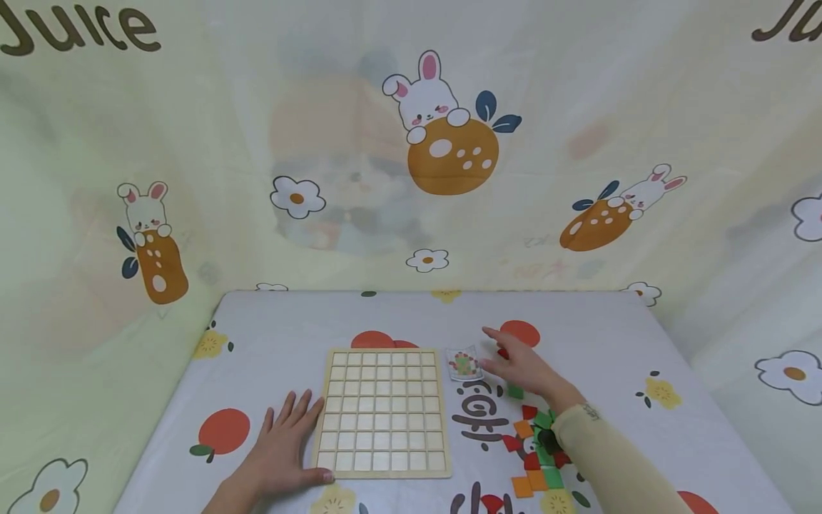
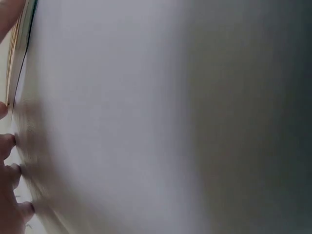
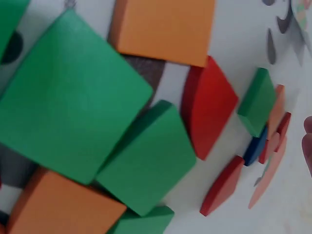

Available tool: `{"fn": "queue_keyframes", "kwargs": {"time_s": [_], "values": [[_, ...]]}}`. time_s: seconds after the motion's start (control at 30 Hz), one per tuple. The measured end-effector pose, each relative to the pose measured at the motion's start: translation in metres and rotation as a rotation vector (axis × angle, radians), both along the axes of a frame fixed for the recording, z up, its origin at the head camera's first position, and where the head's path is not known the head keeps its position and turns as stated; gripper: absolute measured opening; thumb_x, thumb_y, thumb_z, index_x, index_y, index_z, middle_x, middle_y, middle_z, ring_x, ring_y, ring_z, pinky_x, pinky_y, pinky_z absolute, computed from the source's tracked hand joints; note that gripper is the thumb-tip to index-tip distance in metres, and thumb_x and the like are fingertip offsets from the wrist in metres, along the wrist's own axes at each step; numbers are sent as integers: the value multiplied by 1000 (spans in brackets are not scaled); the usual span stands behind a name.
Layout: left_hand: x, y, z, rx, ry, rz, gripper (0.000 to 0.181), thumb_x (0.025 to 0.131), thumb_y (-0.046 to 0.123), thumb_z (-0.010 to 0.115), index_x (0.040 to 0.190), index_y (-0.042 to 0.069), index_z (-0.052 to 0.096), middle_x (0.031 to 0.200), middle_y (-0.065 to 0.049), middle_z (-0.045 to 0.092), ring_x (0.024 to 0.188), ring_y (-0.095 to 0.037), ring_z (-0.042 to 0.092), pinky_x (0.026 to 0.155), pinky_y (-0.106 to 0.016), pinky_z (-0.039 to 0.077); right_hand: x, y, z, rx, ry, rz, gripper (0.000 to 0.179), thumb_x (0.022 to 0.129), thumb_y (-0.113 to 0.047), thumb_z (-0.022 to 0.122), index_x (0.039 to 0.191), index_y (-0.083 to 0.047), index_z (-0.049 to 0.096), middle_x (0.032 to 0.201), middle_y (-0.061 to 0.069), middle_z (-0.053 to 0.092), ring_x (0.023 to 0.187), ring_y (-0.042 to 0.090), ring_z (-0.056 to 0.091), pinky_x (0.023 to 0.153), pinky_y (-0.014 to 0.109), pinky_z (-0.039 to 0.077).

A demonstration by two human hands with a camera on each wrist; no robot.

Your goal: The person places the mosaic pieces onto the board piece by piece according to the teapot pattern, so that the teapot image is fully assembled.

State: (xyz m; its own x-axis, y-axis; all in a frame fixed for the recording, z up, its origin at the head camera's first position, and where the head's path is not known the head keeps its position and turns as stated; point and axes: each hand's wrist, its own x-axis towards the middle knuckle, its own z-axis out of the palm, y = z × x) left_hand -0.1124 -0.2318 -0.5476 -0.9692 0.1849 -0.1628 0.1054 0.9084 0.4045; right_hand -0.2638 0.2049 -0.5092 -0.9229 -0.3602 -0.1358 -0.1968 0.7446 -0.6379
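A pale wooden grid board [image 1: 383,414], divided into square cells, lies on the cloth-covered table. At its left side my left hand [image 1: 282,446] rests with fingers spread, the fingertips along the left edge and the thumb at the near left corner. Part of that hand shows at the left border of the left wrist view. My right hand [image 1: 523,368] is beside a small picture card [image 1: 464,364] right of the board. Its index finger points out straight past the card and its thumb lies at the card's right edge. Below the right forearm lie loose coloured tiles [image 1: 531,461].
Close up in the right wrist view are a green tile [image 3: 73,97], an orange tile [image 3: 165,29] and a red tile [image 3: 212,109], some overlapping. A printed cloth [image 1: 597,343] covers the table, and a patterned curtain [image 1: 359,278] hangs behind and at both sides.
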Motion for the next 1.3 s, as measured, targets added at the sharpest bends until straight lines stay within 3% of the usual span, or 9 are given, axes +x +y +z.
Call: {"fn": "queue_keyframes", "kwargs": {"time_s": [0.23,0.43,0.67,1.3], "values": [[-2,1,-4,1,-14,22,130,57,86,74,159,16,37,170,-13,26,158,-44,13,120,-77,12,-8,-4,-15,164,71,87,87,85,-36,83,157,-10,41,155,20,48,142,42,44,116,63,40],[-4,4,-6,2,-48,19,131,55,87,74,160,17,36,170,-12,25,159,-43,12,120,-78,11,-13,1,-19,261,101,136,98,72,-40,92,153,-11,46,147,21,52,133,44,46,109,65,45],[-2,7,-2,5,-84,41,131,55,85,76,160,18,36,171,-11,25,159,-42,10,120,-77,9,-18,3,-23,277,121,163,95,70,-42,93,150,-15,50,145,19,52,130,42,45,107,63,47],[-4,2,1,2,-91,47,132,55,86,75,160,17,35,171,-11,24,159,-42,10,121,-77,8,-18,-9,-21,269,167,152,84,71,-43,93,141,-13,58,138,17,56,124,38,49,105,61,49]]}}
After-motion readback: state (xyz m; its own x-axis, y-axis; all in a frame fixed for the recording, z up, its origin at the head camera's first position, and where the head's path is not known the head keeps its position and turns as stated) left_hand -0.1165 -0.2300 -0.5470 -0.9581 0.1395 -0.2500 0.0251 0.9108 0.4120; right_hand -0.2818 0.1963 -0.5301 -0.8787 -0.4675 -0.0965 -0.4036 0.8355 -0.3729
